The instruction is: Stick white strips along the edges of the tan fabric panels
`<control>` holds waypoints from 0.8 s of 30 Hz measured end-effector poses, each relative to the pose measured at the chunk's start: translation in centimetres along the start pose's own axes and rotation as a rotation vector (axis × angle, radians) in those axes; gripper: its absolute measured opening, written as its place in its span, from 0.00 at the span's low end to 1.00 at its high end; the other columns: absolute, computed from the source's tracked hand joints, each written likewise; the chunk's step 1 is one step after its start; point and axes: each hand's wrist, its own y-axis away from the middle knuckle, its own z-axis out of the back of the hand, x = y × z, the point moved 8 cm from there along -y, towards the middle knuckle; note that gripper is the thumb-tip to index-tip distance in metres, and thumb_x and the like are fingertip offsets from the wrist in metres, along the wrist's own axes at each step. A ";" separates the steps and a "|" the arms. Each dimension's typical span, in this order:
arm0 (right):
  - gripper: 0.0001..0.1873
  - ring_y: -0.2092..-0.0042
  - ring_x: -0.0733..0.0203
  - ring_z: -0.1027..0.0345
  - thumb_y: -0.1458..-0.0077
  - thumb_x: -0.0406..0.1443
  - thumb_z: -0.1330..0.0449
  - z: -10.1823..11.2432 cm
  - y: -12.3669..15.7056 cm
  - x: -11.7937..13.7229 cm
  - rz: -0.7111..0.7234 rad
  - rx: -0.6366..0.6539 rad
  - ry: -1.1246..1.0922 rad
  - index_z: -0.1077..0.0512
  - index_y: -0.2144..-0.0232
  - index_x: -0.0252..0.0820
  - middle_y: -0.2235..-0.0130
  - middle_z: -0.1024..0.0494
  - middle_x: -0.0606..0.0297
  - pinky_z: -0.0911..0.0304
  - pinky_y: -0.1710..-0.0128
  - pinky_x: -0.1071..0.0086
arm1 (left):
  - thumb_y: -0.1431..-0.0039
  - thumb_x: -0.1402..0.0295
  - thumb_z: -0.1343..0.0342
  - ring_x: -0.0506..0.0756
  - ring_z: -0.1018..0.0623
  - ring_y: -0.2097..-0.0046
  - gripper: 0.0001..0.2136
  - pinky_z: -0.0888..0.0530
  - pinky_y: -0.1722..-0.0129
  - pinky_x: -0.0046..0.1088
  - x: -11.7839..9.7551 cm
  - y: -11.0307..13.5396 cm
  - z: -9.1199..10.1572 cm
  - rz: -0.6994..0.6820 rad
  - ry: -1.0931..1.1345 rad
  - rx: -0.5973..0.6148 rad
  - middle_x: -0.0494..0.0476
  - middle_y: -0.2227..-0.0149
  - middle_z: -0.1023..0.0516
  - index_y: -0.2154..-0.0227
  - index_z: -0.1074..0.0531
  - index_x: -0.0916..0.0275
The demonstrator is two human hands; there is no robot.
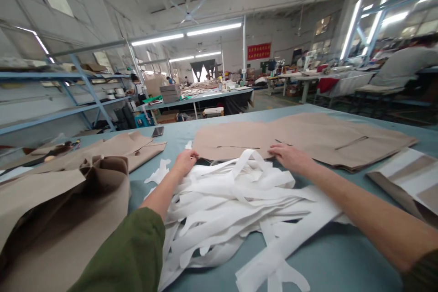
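Note:
A flat stack of tan fabric panels (pixel 236 134) with dark slits lies across the table. My left hand (pixel 185 162) is closed at its near left corner, fingers curled on the fabric edge. Further right, my right hand (pixel 290 157) pinches the near edge of the tan fabric beside a slit, fingers pointing left. Between my forearms, a loose heap of white fabric strips (pixel 232 200) overlaps in front of the panels. Some strips (pixel 273 260) trail toward the table's front. A small white scrap (pixel 159 172) lies left of my left hand.
Folded tan fabric (pixel 65 219) bulks up at the left, with more tan pieces (pixel 137 146) behind it. A phone (pixel 158 131) rests on the blue table (pixel 352 260). Tan pieces with white strips (pixel 410 180) lie at the right edge. A person (pixel 407 68) sits at the far right.

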 end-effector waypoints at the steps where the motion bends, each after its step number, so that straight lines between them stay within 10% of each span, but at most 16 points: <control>1: 0.22 0.53 0.57 0.24 0.46 0.27 0.46 -0.3 0.2 0.1 0.006 0.024 0.002 0.20 0.55 0.52 0.45 0.23 0.67 0.29 0.53 0.67 | 0.35 0.60 0.44 0.56 0.23 0.53 0.14 0.23 0.53 0.41 -0.1 0.3 0.0 0.010 -0.022 0.041 0.59 0.50 0.25 0.50 0.29 0.62; 8: 0.32 0.50 0.44 0.27 0.42 0.28 0.52 5.5 4.1 -1.6 -0.137 -0.062 0.050 0.39 0.35 0.41 0.32 0.42 0.52 0.30 0.54 0.54 | 0.39 0.65 0.45 0.59 0.25 0.47 0.16 0.27 0.47 0.39 -4.3 8.5 6.1 -0.041 -0.066 0.148 0.57 0.44 0.26 0.48 0.28 0.54; 11: 0.24 0.52 0.47 0.26 0.38 0.31 0.53 8.0 7.6 0.1 -0.072 -0.031 0.031 0.30 0.43 0.43 0.40 0.29 0.55 0.30 0.54 0.57 | 0.41 0.60 0.45 0.59 0.22 0.51 0.13 0.26 0.47 0.38 -7.1 14.6 7.4 -0.096 -0.050 0.220 0.52 0.50 0.21 0.55 0.24 0.50; 17: 0.21 0.53 0.55 0.26 0.46 0.28 0.45 7.7 16.2 8.1 0.262 0.134 -0.052 0.23 0.53 0.50 0.54 0.19 0.66 0.33 0.49 0.64 | 0.40 0.65 0.48 0.57 0.21 0.49 0.12 0.25 0.48 0.35 -13.3 22.6 4.4 -0.258 0.038 0.202 0.54 0.50 0.20 0.55 0.24 0.51; 24: 0.22 0.46 0.53 0.30 0.43 0.26 0.49 7.8 21.2 12.3 0.240 0.041 -0.026 0.25 0.55 0.56 0.48 0.22 0.66 0.45 0.37 0.53 | 0.40 0.70 0.46 0.63 0.28 0.42 0.15 0.37 0.38 0.51 -19.7 27.3 0.3 -0.325 -0.002 0.162 0.58 0.46 0.23 0.51 0.26 0.54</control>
